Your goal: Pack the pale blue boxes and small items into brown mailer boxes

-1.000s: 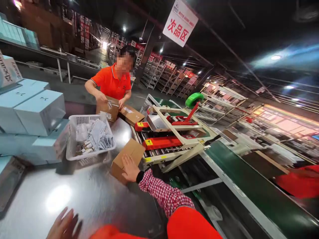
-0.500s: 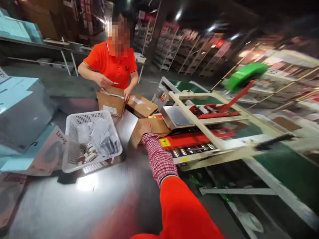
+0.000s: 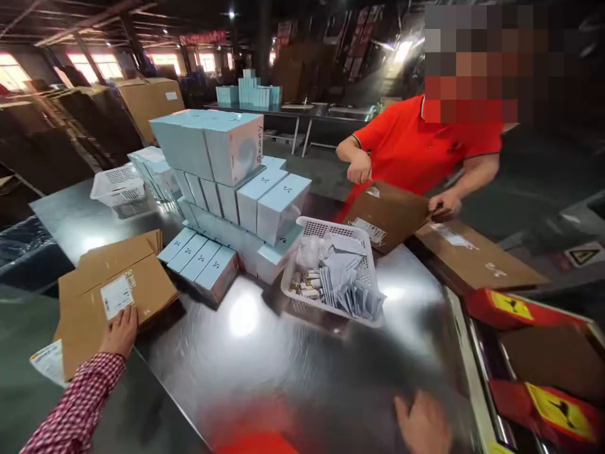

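Observation:
My left hand, in a red checked sleeve, lies with its fingers flat on the near edge of a stack of flattened brown cartons at the table's left; the top carton carries a white label. My right hand is low over the shiny metal table at the bottom right, blurred, with its fingers unclear and nothing visible in it. A brown box sits between red guides of the sealing machine to its right.
Pale blue boxes are stacked mid-table. Beside them stands a white basket of sachets and small tubes. A person in an orange shirt handles a brown carton across the table. A second basket sits far left.
The view has swung left from the machine to the table. My right hand has left the box it pushed into the machine. My left hand has reached onto the flat cartons.

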Tool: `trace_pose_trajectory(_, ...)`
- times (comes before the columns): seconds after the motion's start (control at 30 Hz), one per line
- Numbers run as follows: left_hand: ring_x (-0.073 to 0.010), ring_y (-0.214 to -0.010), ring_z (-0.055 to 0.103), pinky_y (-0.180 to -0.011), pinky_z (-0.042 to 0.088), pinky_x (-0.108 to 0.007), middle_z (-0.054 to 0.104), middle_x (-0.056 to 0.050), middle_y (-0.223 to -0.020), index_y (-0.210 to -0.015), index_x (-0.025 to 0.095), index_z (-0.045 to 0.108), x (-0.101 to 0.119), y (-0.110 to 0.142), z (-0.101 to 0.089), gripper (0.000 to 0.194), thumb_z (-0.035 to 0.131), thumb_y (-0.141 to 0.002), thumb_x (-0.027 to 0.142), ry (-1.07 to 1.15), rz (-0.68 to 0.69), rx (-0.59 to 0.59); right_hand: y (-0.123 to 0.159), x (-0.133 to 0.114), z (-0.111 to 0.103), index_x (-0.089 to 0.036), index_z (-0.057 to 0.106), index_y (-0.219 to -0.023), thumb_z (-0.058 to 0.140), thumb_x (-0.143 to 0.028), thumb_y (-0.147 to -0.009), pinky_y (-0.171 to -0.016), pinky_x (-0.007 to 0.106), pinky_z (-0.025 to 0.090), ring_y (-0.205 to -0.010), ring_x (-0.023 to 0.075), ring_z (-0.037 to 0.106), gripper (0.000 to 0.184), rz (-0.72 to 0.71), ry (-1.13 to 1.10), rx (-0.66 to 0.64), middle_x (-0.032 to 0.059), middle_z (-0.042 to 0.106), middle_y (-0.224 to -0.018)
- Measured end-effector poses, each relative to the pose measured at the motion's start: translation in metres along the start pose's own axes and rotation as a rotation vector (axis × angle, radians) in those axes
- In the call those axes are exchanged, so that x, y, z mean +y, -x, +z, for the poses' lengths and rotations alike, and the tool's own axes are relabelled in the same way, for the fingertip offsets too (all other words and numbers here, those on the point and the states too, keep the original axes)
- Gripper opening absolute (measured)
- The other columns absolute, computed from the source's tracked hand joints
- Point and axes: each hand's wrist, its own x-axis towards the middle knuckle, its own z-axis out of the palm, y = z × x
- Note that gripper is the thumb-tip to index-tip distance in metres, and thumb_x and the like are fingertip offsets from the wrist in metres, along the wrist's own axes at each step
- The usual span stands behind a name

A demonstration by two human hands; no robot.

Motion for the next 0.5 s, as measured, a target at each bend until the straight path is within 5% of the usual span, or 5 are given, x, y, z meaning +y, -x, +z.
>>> trace_pose_trajectory(0.27, -0.0385, -0.114, 0.058, -0.093, 0.045, -0.049, 0.062, -0.025, -0.124, -0.120, 0.004, 0.061, -0.022, 0.007, -0.024, 0.049, 0.022, -0.092, 0.011, -0.028, 0.064, 0.044, 0.104, 0.019, 0.066, -0.023, 0.065, -0.124, 0.047, -0.072, -0.082, -0.106, 0.054, 0.044, -0.124, 0.0343, 0.056, 0.067, 0.137, -0.095, -0.064, 0.0155, 0.064, -0.128)
trace_pose_trajectory(0.4, -0.0375, -0.100, 0.062, -0.085, 0.047, -0.049, 0.066, -0.026, -0.107, -0.121, 0.002, 0.061, -0.025, 0.002, -0.052, 0.050, 0.022, -0.091, 0.008, -0.028, 0.024, 0.131, 0.073, -0.030, 0.102, -0.020, 0.071, -0.111, 0.051, -0.079, -0.073, -0.112, 0.057, 0.034, -0.126, 0.0365, 0.054, 0.073, 0.088, -0.199, -0.299, 0.0164, 0.064, -0.128)
trace_pose_trajectory(0.5, -0.0348, -0.106, 0.061, -0.092, 0.045, -0.049, 0.065, -0.023, -0.120, -0.129, 0.007, 0.059, -0.018, 0.024, -0.075, 0.053, 0.024, -0.089, 0.005, 0.008, 0.084, 0.199, 0.032, -0.096, 0.111, -0.019, 0.069, -0.108, 0.048, -0.083, -0.073, -0.102, 0.056, 0.044, -0.121, 0.0348, 0.058, 0.076, 0.117, -0.474, -0.582, 0.0152, 0.067, -0.123)
